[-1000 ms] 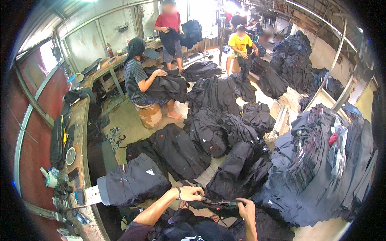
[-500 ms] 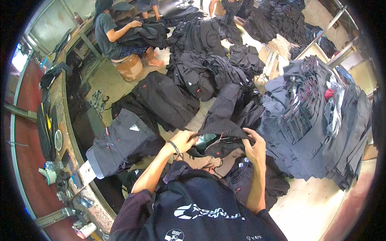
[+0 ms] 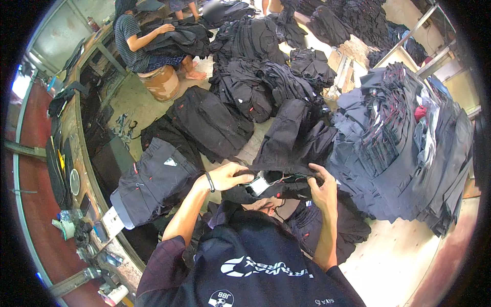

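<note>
A pair of black trousers (image 3: 284, 130) stretches out in front of me, its waistband edge pulled taut between my two hands. My left hand (image 3: 227, 177), with a dark band at the wrist, is closed on the left end of the waistband. The right end is pinched in my right hand (image 3: 323, 190), thumb and fingers together on the cloth. Inside the opening, beside my left fingers, a white patch (image 3: 259, 186) shows, along with loose pale thread. Below the cloth, part of the floor and some dark strings are visible.
Folded dark trousers (image 3: 153, 176) lie at my left, and a tall stack of dark garments (image 3: 394, 148) rises at my right. More black piles (image 3: 250, 46) fill the far floor. A seated person (image 3: 146, 43) handles dark cloth at the far left. A cluttered workbench (image 3: 76, 138) runs along the left.
The near side of the trousers has shifted, and the white patch inside shows more clearly. My left hand has turned and moved slightly left; both hands keep their hold.
</note>
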The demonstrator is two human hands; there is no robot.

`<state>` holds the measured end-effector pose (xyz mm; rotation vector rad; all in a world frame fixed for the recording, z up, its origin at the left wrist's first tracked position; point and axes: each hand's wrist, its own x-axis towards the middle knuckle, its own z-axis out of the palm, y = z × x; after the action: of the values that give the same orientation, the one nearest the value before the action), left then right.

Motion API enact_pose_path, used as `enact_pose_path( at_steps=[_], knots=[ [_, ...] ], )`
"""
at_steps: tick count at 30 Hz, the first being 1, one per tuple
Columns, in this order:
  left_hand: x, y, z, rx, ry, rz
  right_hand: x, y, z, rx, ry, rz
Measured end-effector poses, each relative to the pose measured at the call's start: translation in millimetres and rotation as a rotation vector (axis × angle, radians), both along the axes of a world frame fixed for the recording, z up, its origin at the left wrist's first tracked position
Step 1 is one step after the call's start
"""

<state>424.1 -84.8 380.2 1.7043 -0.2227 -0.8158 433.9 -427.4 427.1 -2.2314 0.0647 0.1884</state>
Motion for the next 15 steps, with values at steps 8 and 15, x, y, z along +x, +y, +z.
enact_pose_path(
  at_steps=[8, 15],
  knots=[
    [2, -11, -3, 0.398, -0.326, -0.003, -7, 14, -1, -0.062, -0.082, 0.024],
    [-7, 6, -39, 0.555, -0.417, -0.003, -19, -16, -57, -0.054, 0.165, 0.029]
  ],
)
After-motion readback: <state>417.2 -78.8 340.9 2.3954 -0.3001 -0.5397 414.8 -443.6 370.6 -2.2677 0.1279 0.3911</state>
